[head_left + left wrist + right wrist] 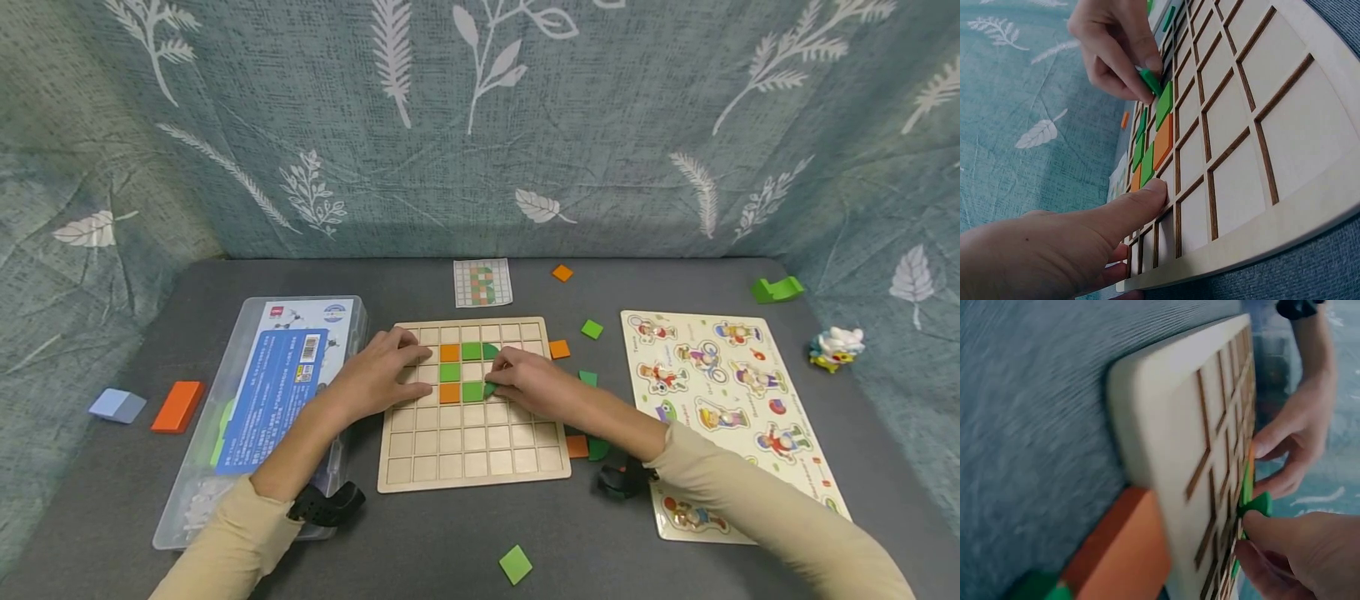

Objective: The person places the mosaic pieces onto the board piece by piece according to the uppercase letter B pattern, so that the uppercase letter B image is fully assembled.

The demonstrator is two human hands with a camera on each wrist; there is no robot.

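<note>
Grey felt counter (450, 533): your right hand (525, 382) is pinching a flat green tile (489, 388) over the wooden grid board (472, 454), fingers half-hiding it; left hand (375, 375) is lying flat, relaxed.

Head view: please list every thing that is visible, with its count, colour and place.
Board: one, pale wood grid, table centre.
Tiles in board: two orange, two green squares, one green curved piece, upper rows.
Held piece: one, green, pinched over the board.
Pattern card: one, white, behind the board.
Loose tiles: several, green and orange, around the board's right side and front.
Box: one, clear plastic with blue label, left of the board.
Blocks: one orange, one pale blue, far left.
Peg puzzle: one, cream with figures, right.
Green block: one, back right.
Toy: one, white, far right.
Left hand: rests on the board's left part.
Right hand: pinches the held piece.
</note>
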